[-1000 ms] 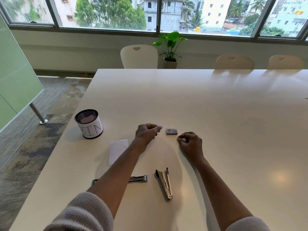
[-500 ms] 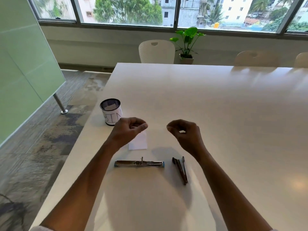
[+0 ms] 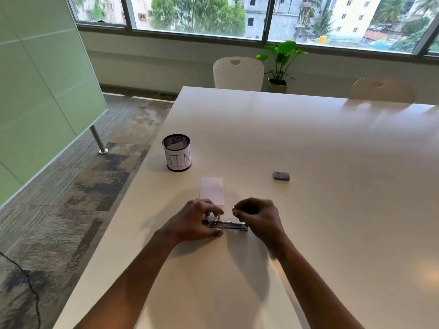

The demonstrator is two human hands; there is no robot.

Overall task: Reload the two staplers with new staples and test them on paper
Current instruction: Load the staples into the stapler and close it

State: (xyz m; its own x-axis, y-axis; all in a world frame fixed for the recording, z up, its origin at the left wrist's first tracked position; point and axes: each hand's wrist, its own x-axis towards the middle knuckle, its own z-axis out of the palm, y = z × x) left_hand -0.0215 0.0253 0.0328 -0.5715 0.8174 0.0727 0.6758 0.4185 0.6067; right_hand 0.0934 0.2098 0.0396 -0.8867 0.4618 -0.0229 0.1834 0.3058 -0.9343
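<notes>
An open metal stapler with a blue end lies flat on the white table. My left hand grips its left part, thumb at the near side and fingers on top. My right hand hovers just above the stapler's right end, fingers pinched on a small shiny strip of staples. The small staple box sits farther back on the right. A white slip of paper lies just beyond my hands. The second stapler is hidden, probably under my right forearm.
A black mesh cup labelled BIN stands at the table's left edge behind the paper. White chairs and a potted plant are at the far end. A green glass partition is on the left.
Both hands came back from near the staple box to the blue-ended stapler. My left hand took hold of it, and my right hand came with its fingers pinched. The camera turned right.
</notes>
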